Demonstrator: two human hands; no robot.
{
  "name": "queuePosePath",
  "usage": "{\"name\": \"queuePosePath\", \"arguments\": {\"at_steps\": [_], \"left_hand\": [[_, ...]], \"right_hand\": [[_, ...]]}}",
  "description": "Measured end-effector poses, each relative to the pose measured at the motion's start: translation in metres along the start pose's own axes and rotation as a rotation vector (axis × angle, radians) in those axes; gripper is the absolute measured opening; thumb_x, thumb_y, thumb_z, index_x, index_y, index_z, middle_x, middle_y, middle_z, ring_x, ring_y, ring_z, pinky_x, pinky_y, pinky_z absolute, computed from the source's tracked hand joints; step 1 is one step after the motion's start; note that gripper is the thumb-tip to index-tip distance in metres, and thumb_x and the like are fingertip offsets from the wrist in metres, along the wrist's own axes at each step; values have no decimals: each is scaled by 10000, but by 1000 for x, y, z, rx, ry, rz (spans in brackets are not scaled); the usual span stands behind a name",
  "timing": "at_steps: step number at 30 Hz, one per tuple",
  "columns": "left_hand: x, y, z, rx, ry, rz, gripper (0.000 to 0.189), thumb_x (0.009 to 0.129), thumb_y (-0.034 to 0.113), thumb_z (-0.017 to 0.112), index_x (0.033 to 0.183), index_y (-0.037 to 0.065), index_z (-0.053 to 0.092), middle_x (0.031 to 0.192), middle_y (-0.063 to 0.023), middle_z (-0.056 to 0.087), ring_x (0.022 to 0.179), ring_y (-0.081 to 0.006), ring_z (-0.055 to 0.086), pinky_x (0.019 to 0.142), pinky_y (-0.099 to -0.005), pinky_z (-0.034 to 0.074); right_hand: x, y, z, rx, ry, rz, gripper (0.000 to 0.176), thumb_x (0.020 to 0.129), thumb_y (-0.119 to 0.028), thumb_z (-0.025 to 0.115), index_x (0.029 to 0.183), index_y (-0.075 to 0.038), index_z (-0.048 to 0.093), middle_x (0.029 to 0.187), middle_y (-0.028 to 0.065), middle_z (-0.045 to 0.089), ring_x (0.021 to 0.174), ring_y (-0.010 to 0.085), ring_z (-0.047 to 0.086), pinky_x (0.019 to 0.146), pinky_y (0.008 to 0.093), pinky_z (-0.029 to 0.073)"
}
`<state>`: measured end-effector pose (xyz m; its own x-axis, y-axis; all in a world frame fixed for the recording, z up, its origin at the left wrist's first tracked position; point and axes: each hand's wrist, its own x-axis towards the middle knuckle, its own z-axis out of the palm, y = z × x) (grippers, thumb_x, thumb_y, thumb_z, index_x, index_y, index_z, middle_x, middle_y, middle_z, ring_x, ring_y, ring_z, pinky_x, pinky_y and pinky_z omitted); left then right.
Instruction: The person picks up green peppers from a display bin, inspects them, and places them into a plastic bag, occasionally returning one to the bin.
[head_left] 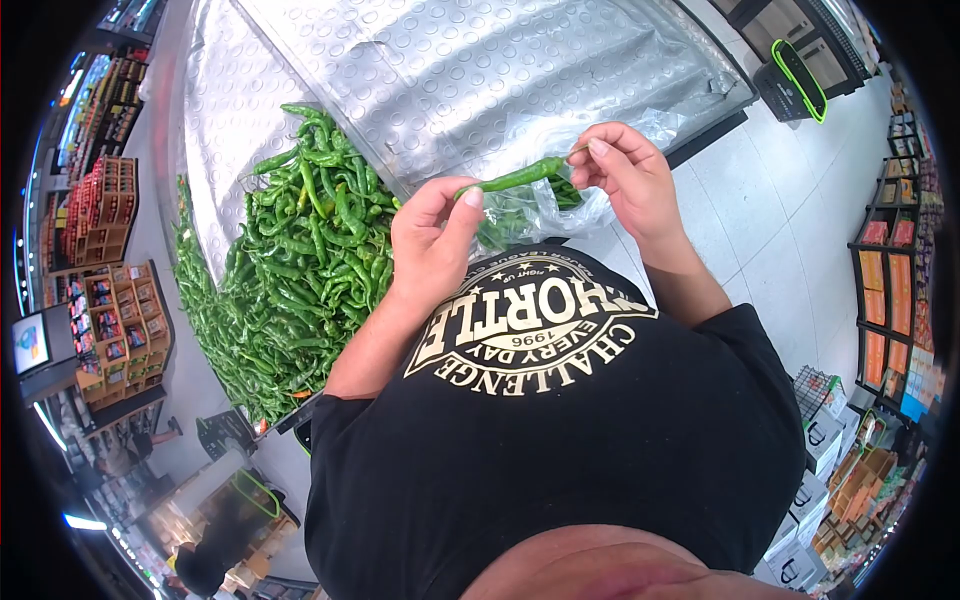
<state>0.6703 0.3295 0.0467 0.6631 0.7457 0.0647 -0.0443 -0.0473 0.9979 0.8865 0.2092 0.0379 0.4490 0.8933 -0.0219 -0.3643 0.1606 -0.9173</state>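
Note:
A long green chili pepper [518,177] is held level between my two hands. My left hand [437,225] pinches its tip end between thumb and fingers. At the other end, my right hand [622,180] has thumb and fingertips closed on the stem. Just below and behind the pepper lies a clear plastic bag [585,208] with several green peppers inside. To the left of my left hand spreads a large heap of green chili peppers [310,230] on the display stand.
A silvery dimpled sheet [500,70] covers the stand beyond my hands. A black basket with a green rim [795,85] stands at the upper right. Stocked shelves [885,290] line the right side, and wooden racks [120,330] the left.

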Motion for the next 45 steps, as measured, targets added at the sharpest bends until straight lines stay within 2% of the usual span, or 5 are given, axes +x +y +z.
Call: {"name": "queuePosePath", "arguments": {"at_steps": [7, 21, 36, 43, 45], "left_hand": [[1, 0, -3, -25, -17, -48, 203, 1008, 148, 542, 1080, -15, 639, 788, -34, 628, 701, -82, 548, 661, -229, 457], [2, -1, 0, -118, 23, -26, 139, 935, 17, 618, 1071, -12, 624, 927, -81, 685, 770, -99, 616, 705, -242, 515], [2, -4, -3, -105, -6, -10, 128, 945, 37, 613, 1065, -6, 619, 944, -96, 685, 775, -104, 613, 716, -243, 510], [2, -5, -2, -118, -19, -24, 154, 929, 11, 627, 1080, -6, 609, 956, -95, 685, 812, -109, 631, 720, -242, 517], [2, -2, 1, -139, 9, -38, 131, 922, 15, 645, 1048, -6, 615, 916, -48, 678, 788, -67, 606, 702, -214, 500]], "right_hand": [[0, 1, -1, -10, -10, -14, 165, 994, -129, 526, 1058, -12, 622, 940, 85, 682, 784, 129, 650, 735, 280, 541], [1, 0, -1, 1, -51, -10, 158, 966, -107, 570, 1081, -14, 625, 1010, 100, 690, 816, 114, 646, 747, 271, 536], [3, 1, -2, 11, -79, -7, 166, 959, -47, 538, 1098, -8, 621, 1053, 119, 687, 841, 124, 654, 770, 274, 536], [4, 2, -1, 8, -67, -9, 144, 951, -53, 572, 1071, -6, 635, 1032, 101, 692, 828, 120, 656, 760, 267, 533], [4, 2, -1, 5, -59, -9, 144, 950, -53, 575, 1071, -5, 636, 1027, 99, 693, 824, 119, 657, 757, 267, 533]]}}
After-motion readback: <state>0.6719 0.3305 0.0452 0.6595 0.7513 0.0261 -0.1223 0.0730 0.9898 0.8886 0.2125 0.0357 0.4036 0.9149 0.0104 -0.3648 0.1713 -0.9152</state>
